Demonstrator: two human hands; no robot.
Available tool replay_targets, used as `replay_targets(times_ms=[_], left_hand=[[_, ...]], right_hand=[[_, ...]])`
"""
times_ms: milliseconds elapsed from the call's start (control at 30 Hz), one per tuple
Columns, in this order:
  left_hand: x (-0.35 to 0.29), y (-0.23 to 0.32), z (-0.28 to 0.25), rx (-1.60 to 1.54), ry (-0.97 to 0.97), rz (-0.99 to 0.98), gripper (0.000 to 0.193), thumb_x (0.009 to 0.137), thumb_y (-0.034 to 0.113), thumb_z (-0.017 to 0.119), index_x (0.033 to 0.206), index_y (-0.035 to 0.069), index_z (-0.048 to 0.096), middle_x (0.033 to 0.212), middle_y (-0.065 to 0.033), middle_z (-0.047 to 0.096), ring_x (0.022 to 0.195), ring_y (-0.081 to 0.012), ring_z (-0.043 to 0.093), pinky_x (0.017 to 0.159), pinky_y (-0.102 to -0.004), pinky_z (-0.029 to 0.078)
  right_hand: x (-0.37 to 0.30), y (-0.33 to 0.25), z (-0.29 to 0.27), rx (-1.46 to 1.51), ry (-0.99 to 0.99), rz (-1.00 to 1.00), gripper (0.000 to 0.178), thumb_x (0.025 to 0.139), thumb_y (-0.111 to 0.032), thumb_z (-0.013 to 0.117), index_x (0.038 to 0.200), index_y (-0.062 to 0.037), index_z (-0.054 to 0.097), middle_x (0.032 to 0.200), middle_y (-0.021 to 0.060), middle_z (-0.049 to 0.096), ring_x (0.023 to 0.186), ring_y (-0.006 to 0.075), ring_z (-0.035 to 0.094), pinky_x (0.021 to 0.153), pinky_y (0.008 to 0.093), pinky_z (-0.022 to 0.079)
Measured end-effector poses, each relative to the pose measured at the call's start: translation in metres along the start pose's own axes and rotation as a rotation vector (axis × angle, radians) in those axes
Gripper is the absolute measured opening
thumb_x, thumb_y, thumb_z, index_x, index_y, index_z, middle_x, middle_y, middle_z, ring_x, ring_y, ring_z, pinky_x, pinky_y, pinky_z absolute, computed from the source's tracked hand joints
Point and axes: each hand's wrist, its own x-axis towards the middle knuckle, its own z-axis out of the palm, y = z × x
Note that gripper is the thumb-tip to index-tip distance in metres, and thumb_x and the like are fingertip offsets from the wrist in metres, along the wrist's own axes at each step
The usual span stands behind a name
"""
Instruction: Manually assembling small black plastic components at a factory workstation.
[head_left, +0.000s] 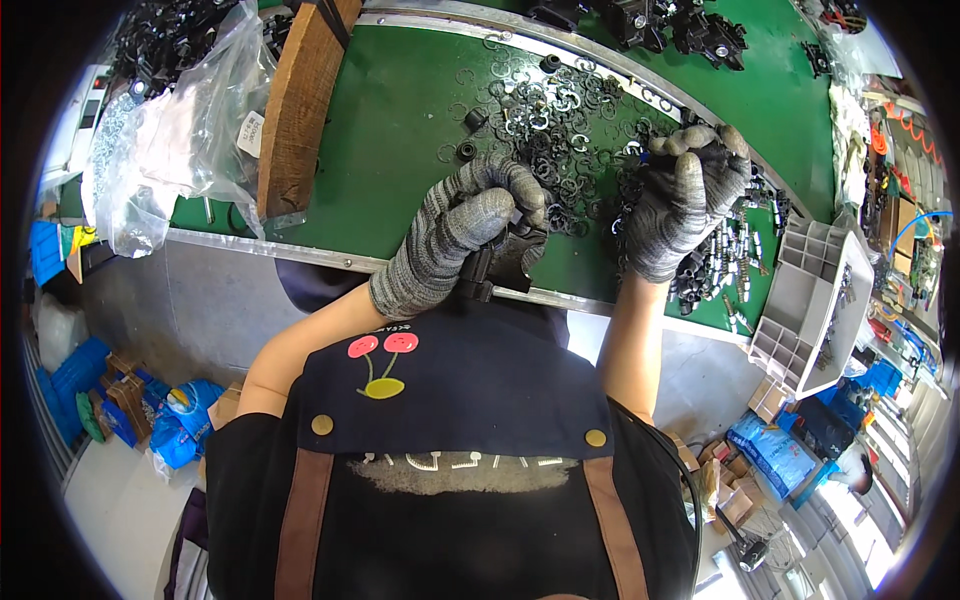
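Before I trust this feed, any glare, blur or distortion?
In the head view, the corners are black, the far metal rail bends, the plastic bag and rings catch glare, and the left hand and right hand look fairly sharp.

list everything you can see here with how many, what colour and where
black part: one, black, in left hand
C-shaped clips: many, dark and silver, heaped between the hands
small pins: many, silver and black, beside right hand
green workbench: one, green, across the top
wooden board: one, brown, workbench's left
clear plastic bag: one at least, clear, left of board
black assemblies: several, black, top right
divided tray: one, grey, workbench's right end
blue bag: one at least, blue, lower left
rim clutter: uncountable, mixed, both sides
apron: one, dark, bottom centre
left hand: one, grey glove, centre
right hand: one, grey glove, right of clips
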Motion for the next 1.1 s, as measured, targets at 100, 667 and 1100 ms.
replay_targets(times_ms=[100,667,1100], left_hand=[[0.0,-0.005,-0.001,-0.024,-0.012,0.001,0.03,0.099,0.032,0.059,0.106,0.003,0.062,0.1,-0.0064,0.064,0.095,-0.0139,0.06,0.089,-0.0299,0.048],[-0.001,0.005,0.008,-0.061,0.014,0.084,0.027,0.101,0.028,0.056,0.116,0.006,0.057,0.101,-0.004,0.061,0.092,-0.0123,0.059,0.086,-0.0272,0.049],[-0.016,0.003,0.037,-0.16,-0.018,0.009,0.039,0.097,0.035,0.063,0.123,0.011,0.047,0.095,-0.0043,0.061,0.064,-0.0112,0.061,0.051,-0.024,0.048]], right_hand=[[0.004,-0.004,-0.003,0.003,-0.02,0.084,0.049,0.092,-0.008,0.065,0.137,-0.0074,0.045,0.102,0.0085,0.057,0.094,0.0174,0.057,0.086,0.0355,0.052],[0.02,-0.109,0.1,0.559,-0.536,0.212,0.042,0.1,-0.03,0.057,0.133,-0.0055,0.05,0.103,0.0117,0.048,0.079,0.019,0.047,0.066,0.0313,0.042],[0.001,-0.138,0.113,0.326,-0.493,0.349,0.052,0.084,-0.024,0.068,0.128,-0.0014,0.052,0.108,0.0192,0.064,0.095,0.0316,0.062,0.083,0.0512,0.05]])
